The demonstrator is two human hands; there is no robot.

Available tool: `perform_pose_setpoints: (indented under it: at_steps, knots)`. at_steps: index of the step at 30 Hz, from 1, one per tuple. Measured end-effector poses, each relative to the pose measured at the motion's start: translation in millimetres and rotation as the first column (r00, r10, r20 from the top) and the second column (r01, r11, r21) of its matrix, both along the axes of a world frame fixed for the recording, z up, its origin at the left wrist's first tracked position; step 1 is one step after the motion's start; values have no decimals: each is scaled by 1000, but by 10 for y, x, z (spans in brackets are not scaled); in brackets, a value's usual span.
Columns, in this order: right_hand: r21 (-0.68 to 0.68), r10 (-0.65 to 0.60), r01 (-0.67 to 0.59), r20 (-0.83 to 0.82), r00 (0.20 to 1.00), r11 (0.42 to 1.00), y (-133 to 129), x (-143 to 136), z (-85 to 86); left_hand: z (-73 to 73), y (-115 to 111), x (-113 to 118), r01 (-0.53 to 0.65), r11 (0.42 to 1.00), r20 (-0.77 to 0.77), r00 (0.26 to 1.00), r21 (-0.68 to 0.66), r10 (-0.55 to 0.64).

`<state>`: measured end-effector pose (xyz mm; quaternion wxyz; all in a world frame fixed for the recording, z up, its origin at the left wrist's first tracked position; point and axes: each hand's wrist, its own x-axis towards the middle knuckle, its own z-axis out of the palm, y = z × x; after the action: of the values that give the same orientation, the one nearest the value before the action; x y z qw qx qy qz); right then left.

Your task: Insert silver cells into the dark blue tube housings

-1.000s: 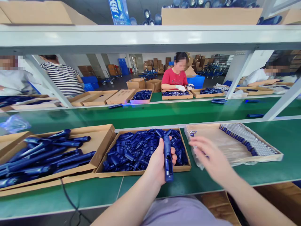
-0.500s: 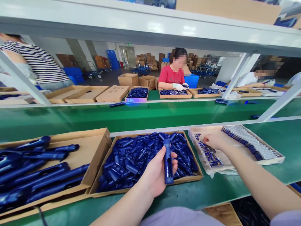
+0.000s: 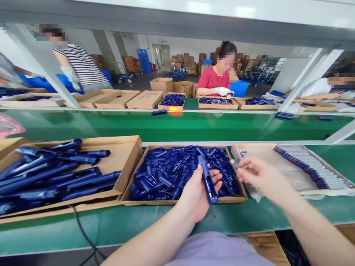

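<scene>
My left hand (image 3: 195,190) is wrapped around a dark blue tubular plastic housing (image 3: 207,181). A long open slot in its side faces up. The housing is tilted over the front of a cardboard tray (image 3: 180,202) full of small blue plastic parts (image 3: 163,171). My right hand (image 3: 253,173), slightly blurred, pinches a small silvery cylinder that looks like a battery (image 3: 234,162). That hand is between the parts tray and a plastic-lined tray (image 3: 266,157), where rows of batteries (image 3: 313,166) stand at the right. A few loose ones lie at its left corner.
At the left, a cardboard box (image 3: 131,162) holds several long blue housings (image 3: 83,181). A black cable (image 3: 80,225) hangs over the front edge. Beyond a green conveyor (image 3: 180,125), co-workers sit or stand by more trays. A white shelf beam (image 3: 177,22) crosses above.
My right hand has lifted out of the battery tray and moved left toward the housing, carrying a battery. My left hand keeps its hold, with the housing more tilted. The view has shifted left.
</scene>
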<state>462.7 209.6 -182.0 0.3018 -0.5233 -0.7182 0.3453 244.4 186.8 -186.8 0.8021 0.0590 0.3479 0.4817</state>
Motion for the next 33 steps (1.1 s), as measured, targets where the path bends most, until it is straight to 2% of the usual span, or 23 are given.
perform_pose_setpoints:
  at_steps: [1, 2, 5, 8, 12, 14, 16, 18, 19, 20, 21, 23, 25, 29, 33]
  knots:
    - [4, 46, -46, -47, 998, 999, -176, -193, -18, -1, -2, 33, -10, 1000, 0, 1000, 8, 10]
    - [90, 59, -55, -40, 997, 994, -323, -363, -49, 1, -4, 62, -16, 1000, -1, 1000, 14, 16]
    - [367, 23, -71, 132, 991, 928, -550, -662, -167, 20, -18, 129, -37, 999, -12, 999, 21, 37]
    - [514, -46, -88, 241, 969, 853, -557, -705, -241, 23, -47, 175, -73, 997, -27, 997, 32, 74]
    - [579, -22, -134, 254, 967, 805, -523, -725, -224, 0, -68, 192, -50, 997, -35, 998, 59, 52]
    - [549, 56, -177, 230, 972, 817, -476, -713, -182, 2, -35, 157, -32, 999, -38, 999, 29, 33]
    - [489, 133, -224, 213, 968, 843, -323, -599, -137, 21, 35, 90, -46, 999, -29, 999, -10, 46]
    - [453, 45, -164, 262, 964, 876, -18, -350, -120, 54, 121, 7, -107, 993, -9, 994, -38, 107]
    - [467, -84, -76, 313, 946, 881, 183, -186, -131, 71, 157, -32, -139, 989, 3, 990, -49, 140]
    - [409, -239, 53, 419, 876, 911, 400, -9, -158, 87, 184, -64, -161, 985, 14, 987, -61, 162]
    - [363, -290, 118, 467, 835, 924, 616, 165, -198, 100, 198, -88, -162, 984, 21, 986, -78, 164]
    - [266, -261, 129, 552, 792, 955, 990, 459, -305, 114, 188, -106, -124, 985, 28, 991, -117, 128]
    - [190, -177, 75, 604, 777, 979, 1229, 636, -417, 111, 146, -98, -82, 986, 27, 996, -142, 87]
    - [121, -100, 29, 631, 769, 992, 1365, 721, -555, 81, 75, -78, -60, 986, 12, 998, -154, 63]
    - [85, -98, 59, 602, 793, 995, 1368, 759, -567, 62, 52, -79, -32, 988, 6, 999, -150, 34]
